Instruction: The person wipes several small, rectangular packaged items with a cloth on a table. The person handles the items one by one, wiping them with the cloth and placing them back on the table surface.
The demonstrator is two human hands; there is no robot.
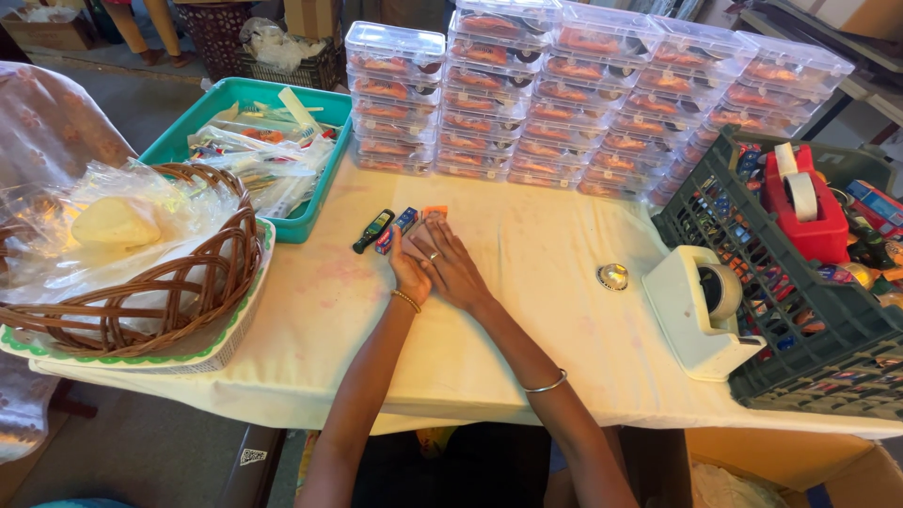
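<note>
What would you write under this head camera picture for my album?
Both hands, left hand and right hand, press small toy cars on a cream tablecloth before stacked clear boxes.

Clear plastic boxes [583,94] stacked in rows along far edge of bench, each with orange-red contents. Teal tray [310,221] at far left holds clear flat packets [273,165] with white and orange inside. Dark crate [752,310] at right is full of small colourful packs [752,273], mostly blue, red, orange.
</note>
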